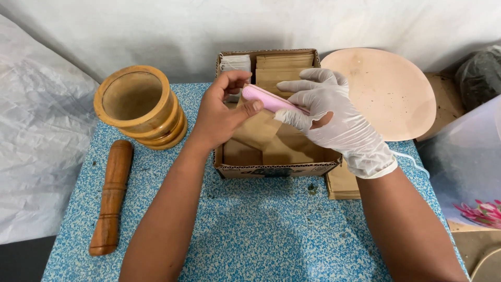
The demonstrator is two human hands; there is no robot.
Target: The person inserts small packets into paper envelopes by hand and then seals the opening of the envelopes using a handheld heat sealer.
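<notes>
Nearest the camera, a speckled blue table (250,235) is crossed by two forearms. A pink tool (269,99) is pinched at its end by the bare left hand (222,112) and gripped along its body by the gloved right hand (334,122). Both hands are held over an open box (271,168) of brown paper bags (284,149). Left of the left hand, a wooden mortar (140,106) and pestle (111,196) are seen; beyond the right hand, a round plate (386,94).

Cardboard box (271,169) is set mid-table (250,235); mortar (140,107) and pestle (111,196) are placed left, round plate (389,94) right, paper bag stack (343,185) beside box's right corner.
</notes>
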